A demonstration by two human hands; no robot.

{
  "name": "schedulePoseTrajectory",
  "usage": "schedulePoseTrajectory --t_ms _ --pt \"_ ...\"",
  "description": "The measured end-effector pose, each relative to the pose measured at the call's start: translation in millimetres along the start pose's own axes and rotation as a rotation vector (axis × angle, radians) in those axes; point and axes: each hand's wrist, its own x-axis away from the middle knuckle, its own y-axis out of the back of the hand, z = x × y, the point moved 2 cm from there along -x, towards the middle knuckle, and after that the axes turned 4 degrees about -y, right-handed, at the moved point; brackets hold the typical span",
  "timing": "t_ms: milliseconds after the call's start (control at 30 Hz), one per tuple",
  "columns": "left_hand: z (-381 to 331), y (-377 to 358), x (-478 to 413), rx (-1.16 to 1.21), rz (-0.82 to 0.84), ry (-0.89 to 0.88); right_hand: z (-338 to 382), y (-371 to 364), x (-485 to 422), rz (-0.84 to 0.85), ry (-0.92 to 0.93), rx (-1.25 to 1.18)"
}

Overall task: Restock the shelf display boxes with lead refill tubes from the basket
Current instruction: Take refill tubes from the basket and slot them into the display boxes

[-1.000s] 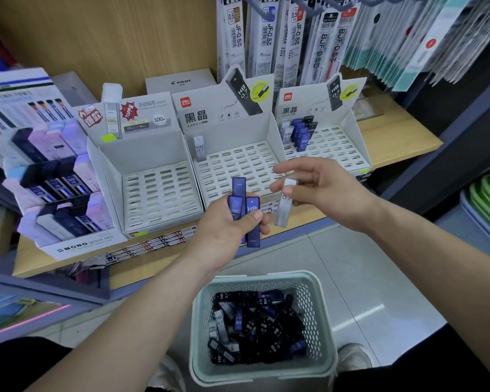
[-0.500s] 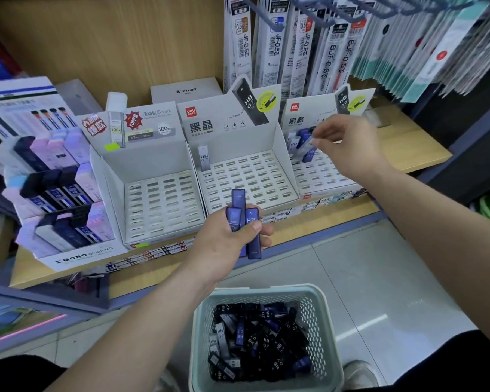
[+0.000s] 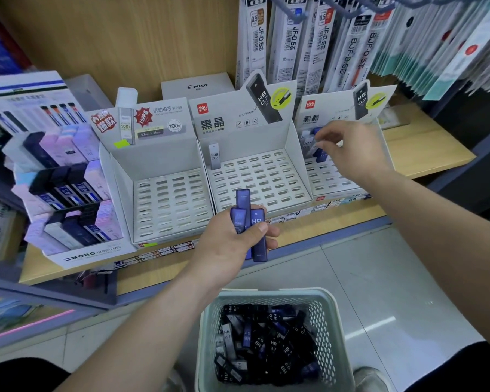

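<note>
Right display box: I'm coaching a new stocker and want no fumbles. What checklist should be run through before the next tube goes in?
1. Left hand grips spare blue tubes: ok.
2. Right hand free to take another: cannot tell, its fingers hide any tube.
3. Right display box has open slots in front: ok.
4. Basket holds stock: ok.
5. Middle display box filled: not ok, only one grey tube stands there.
</note>
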Motion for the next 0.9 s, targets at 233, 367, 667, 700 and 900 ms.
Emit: schedulePoseTrajectory --t_ms 233,367,667,700,900 --pt "1.6 0.7 -0.5 -0.004 -0.012 0.002 -4.7 -19.6 -10.0 -0.063 0.196 0.162" --pt "0.7 0.6 -0.7 0.008 -0.013 -0.002 -2.3 -17.1 -6.7 -0.06 0.174 0.182" --pt "-7.5 -5.3 3.9 0.022 0.037 -0.032 74.5 8.6 74.2 0.436 -0.026 -0.476" --pt "-8.1 -6.0 5.1 0.021 0.043 -0.036 79.6 7.2 81.9 0.482 -0.026 -0.488" --pt "-9.9 -7.8 11.1 0.014 0.07 -0.057 79.8 4.2 106.6 0.533 -0.083 -0.518"
